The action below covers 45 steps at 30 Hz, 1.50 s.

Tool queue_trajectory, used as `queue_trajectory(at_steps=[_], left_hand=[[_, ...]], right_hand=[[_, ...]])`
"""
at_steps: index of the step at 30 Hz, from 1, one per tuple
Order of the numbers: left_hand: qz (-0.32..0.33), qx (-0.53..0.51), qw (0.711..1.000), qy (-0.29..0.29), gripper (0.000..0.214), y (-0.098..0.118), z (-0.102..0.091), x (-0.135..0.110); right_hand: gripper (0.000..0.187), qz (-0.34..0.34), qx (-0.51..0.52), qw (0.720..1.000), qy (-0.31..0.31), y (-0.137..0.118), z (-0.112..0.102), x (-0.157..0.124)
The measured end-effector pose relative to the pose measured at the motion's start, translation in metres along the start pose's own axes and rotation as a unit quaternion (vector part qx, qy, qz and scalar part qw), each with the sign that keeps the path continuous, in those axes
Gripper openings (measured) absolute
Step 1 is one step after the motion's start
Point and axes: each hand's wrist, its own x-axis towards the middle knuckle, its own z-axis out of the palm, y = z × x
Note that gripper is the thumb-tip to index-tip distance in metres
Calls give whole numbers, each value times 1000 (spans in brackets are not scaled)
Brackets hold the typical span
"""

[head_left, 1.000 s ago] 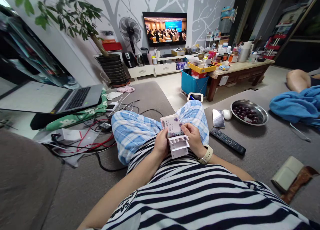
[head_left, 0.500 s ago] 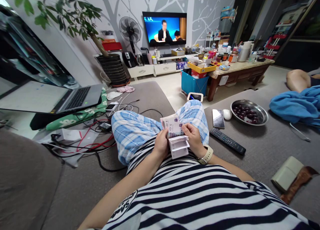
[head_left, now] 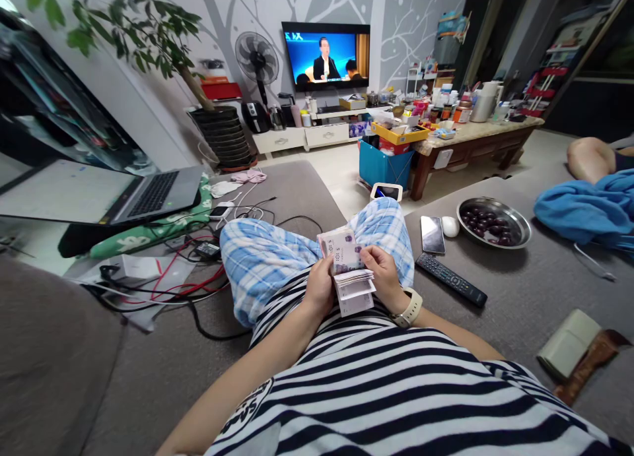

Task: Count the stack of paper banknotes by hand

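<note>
Over the lap, left hand [head_left: 321, 286] clamps the banknote stack [head_left: 348, 270]; right hand [head_left: 382, 271] pinches the top note. Peel singly; keep edges squared.

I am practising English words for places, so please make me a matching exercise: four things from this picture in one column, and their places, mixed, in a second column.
Things:
1. stack of banknotes
2. remote control
3. metal bowl of dark fruit
4. laptop

Places:
A. far left, open, beside the green cushion
B. held between the left hand and the right hand
C. on the grey surface, just right of the person's knee
D. further right, past the phone and the mouse

Pairs: 1-B, 2-C, 3-D, 4-A
</note>
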Motion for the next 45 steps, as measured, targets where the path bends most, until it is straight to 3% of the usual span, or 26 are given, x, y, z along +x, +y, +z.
queue_trajectory(at_steps=[9, 21, 25, 31, 45], left_hand=[[-8, -19, 1000, 13, 29, -2, 0, 2], [-29, -14, 999, -5, 22, 0, 0, -2], [-33, -13, 999, -28, 30, -2, -2, -2], [-19, -23, 1000, 5, 28, -5, -2, 1], [0, -21, 1000, 22, 24, -7, -3, 4]], right_hand=[[52, -3, 24, 1000, -17, 2, 0, -1], [40, 50, 14, 998, 48, 8, 2, 2], [40, 32, -19, 999, 39, 8, 0, 3], [36, 13, -34, 999, 28, 10, -2, 2], [36, 11, -12, 1000, 19, 4, 0, -1]])
